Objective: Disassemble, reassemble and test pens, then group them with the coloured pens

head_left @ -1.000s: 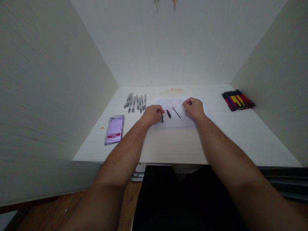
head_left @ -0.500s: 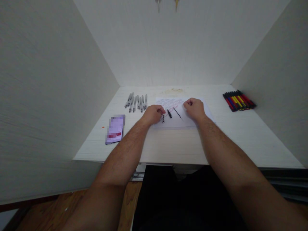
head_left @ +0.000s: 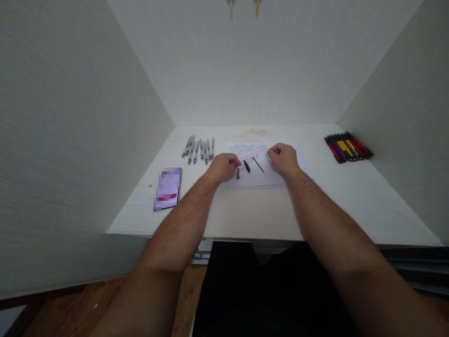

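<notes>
My left hand (head_left: pixel 224 167) rests on the left part of a white paper sheet (head_left: pixel 252 181), its fingers loosely curled with nothing seen in them. Just right of its fingertips lies a small dark pen part (head_left: pixel 238 173). A short black pen piece (head_left: pixel 247 166) and a thin dark pen refill (head_left: pixel 258 164) lie apart on the sheet between the hands. My right hand (head_left: pixel 282 159) rests on the sheet's right side, fingers curled in and no object showing. Handwritten lines in dark and reddish ink cover the sheet's upper part.
Several clear pens (head_left: pixel 199 150) lie left of the sheet. Nearer the left edge is a phone (head_left: pixel 168 188) with a lit screen. Several coloured pens (head_left: pixel 348 147) lie in a row at the right, by the side wall (head_left: pixel 403 121). White panels enclose the desk (head_left: pixel 249 215).
</notes>
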Motion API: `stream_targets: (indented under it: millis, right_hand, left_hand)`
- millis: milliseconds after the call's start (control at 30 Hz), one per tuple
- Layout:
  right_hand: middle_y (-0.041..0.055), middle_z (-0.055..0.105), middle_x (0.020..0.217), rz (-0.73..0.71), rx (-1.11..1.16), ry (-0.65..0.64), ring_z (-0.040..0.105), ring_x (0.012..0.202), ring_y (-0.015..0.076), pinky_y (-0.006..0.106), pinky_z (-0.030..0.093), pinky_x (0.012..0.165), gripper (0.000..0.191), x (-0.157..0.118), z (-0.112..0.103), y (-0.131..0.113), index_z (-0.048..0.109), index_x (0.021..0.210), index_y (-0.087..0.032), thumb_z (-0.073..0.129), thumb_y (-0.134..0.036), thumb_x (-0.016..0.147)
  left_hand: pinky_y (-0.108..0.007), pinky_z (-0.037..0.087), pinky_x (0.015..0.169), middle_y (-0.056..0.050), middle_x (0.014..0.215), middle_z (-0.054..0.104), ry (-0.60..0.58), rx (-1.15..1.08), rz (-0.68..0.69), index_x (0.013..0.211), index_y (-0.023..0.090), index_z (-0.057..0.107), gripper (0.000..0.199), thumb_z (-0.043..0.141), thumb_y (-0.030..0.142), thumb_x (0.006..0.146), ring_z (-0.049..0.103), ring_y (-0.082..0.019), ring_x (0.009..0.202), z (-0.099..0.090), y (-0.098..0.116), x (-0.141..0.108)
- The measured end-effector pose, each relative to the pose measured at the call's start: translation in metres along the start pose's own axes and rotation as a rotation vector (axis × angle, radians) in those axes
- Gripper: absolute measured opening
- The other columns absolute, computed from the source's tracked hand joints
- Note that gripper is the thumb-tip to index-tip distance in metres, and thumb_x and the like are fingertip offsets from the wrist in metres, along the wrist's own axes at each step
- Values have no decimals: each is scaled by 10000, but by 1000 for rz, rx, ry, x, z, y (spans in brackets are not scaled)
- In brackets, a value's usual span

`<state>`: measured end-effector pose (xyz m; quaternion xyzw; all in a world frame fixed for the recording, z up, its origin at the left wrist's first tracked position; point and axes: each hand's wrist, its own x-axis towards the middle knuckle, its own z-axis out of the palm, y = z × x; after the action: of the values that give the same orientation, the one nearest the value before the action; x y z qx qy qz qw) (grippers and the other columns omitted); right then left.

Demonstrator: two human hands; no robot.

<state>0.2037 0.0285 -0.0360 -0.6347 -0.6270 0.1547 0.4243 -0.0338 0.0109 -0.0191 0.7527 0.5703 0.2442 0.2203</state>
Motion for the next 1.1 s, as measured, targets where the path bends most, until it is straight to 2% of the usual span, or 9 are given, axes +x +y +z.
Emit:
stream_targets:
  millis: [567, 800, 1100]
  right_hand:
    - [31, 653, 659, 4, -7, -8, 602, 674, 166, 288, 440, 671, 130, 0, 0, 0, 664, 710, -172, 578, -267, 733]
    - [41, 666, 695, 22, -15, -22, 599, 686, 163, 295, 451, 695, 135, 0, 0, 0, 659, 725, -167, 574, -270, 740]
    - [39, 669, 683, 3, -26, -20, 583, 649, 155, 282, 422, 648, 143, 0, 1, 2, 667, 726, -162, 575, -270, 746]
  left_hand:
    - [-279, 454, 760, -48, 806, 724, 2, 11, 10, 840, 193, 755, 225, 537, 156, 800, 616, -150, 772, 1, -2, 1]
    - [-277, 452, 730, -45, 809, 722, -6, 9, -14, 857, 198, 756, 218, 544, 170, 811, 603, -141, 728, 0, 0, 0]
    - [-278, 447, 728, -44, 787, 713, -11, 11, -16, 859, 190, 754, 215, 544, 175, 816, 607, -147, 737, -2, 2, -2]
